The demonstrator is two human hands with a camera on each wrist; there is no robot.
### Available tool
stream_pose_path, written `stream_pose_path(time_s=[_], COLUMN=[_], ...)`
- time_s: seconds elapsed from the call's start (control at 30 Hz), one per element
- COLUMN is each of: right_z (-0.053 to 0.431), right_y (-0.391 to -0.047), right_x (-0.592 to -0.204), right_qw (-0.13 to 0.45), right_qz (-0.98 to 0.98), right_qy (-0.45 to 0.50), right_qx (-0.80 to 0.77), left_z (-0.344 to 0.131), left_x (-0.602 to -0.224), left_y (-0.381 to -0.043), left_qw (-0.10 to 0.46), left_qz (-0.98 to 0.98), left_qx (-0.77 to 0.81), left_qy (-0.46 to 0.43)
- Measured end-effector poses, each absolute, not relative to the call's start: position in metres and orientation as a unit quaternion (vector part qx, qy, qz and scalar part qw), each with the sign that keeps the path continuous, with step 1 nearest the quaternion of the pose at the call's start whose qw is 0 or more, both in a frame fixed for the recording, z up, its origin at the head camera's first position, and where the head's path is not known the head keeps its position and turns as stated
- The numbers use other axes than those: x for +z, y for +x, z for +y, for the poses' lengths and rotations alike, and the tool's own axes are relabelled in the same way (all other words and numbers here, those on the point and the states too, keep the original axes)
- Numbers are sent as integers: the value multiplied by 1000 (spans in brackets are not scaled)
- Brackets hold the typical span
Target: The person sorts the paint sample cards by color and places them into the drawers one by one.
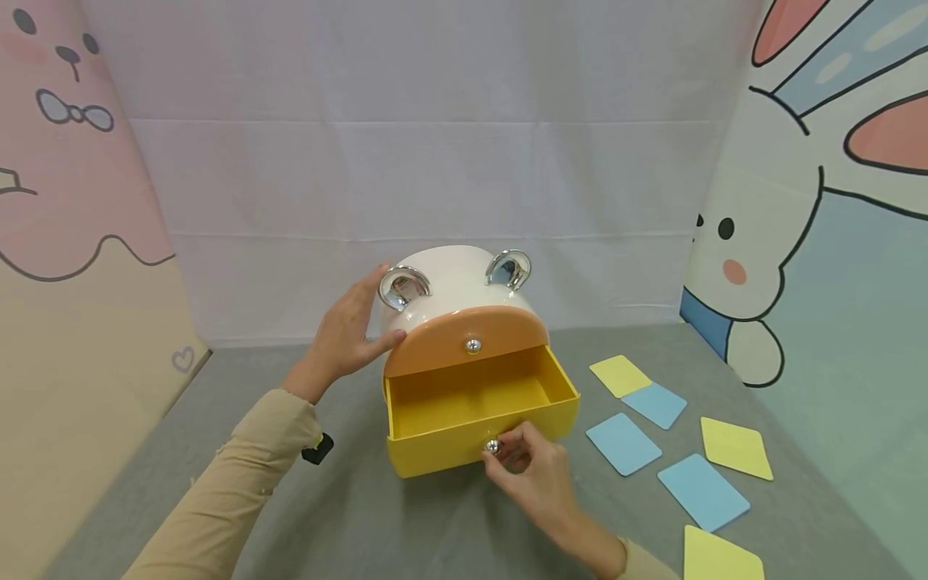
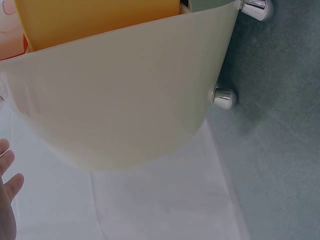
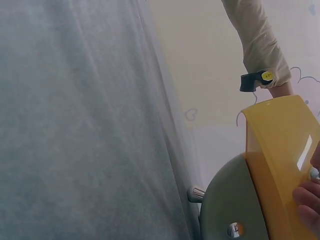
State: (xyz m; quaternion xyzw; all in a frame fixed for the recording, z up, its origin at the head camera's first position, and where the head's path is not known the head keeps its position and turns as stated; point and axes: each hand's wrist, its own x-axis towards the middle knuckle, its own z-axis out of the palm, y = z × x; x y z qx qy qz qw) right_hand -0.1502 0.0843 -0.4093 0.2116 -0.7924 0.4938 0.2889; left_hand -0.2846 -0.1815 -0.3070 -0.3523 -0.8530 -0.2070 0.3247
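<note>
Domed chest: the white animal-shaped drawer chest (image 1: 457, 275) sits near the middle of the far edge of the grey worktop (image 1: 348, 499), slightly turned. Two chrome ears (image 1: 509, 271) rise from its top, and chrome feet (image 2: 223, 98) show in the left wrist view.
Upper drawer: the orange front (image 1: 435, 348) sits flush in the chest, with a round silver upper knob (image 1: 473, 345) at its middle.
Lower drawer: the yellow drawer (image 1: 435, 457) stands well out toward the near edge of the worktop, its inner floor visible.
Right hand: the right hand (image 1: 536, 475) pinches the silver lower knob (image 1: 492, 445) between thumb and index finger, a narrow grip at the drawer's front.
Left hand: the left hand (image 1: 351, 330) rests on the chest's left side, fingers extended beside the ear, thumb reaching the orange front's edge; a wide, flat hold.
Left sleeve: beige sleeve (image 1: 232, 475), with a black wrist device (image 1: 317, 449) just beyond its cuff.
Cards: three yellow cards (image 1: 737, 448) and three blue cards (image 1: 623, 444) lie between the chest and the right edge; the farthest yellow and blue touch, and one yellow is nearest the near edge.
Surroundings: a white backdrop (image 1: 435, 161) behind the far edge; a rabbit panel (image 1: 855, 338) along the right edge.
</note>
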Motion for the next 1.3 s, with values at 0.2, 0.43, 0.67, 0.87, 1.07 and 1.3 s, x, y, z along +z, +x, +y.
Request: stream_pose_path(time_s=[0.2, 0.43, 0.67, 0.87, 1.07, 1.3], right_z=[85, 86, 93, 118, 166, 244], right_y=[-149, -150, -152, -153, -154, -157], right_x=[-412, -411, -404, -391, -381, -386], right_qw=[302, 301, 303, 251, 144, -89], right_qz=[-789, -791, -788, -811, -887, -920], right_qy=[218, 220, 268, 298, 262, 241], right_qx=[489, 485, 464, 437, 351, 295], left_z=[-182, -182, -182, -182, -183, -182], left_x=[-308, -308, -307, -307, -306, -306], left_y=[-285, -285, -284, -285, -285, -285], left_qw=[323, 321, 319, 318, 320, 319], left_qz=[-854, -855, -857, -857, -853, -852], left_qx=[-207, -208, -207, -206, -208, -207], left_qy=[-352, -351, -348, -350, -356, -359])
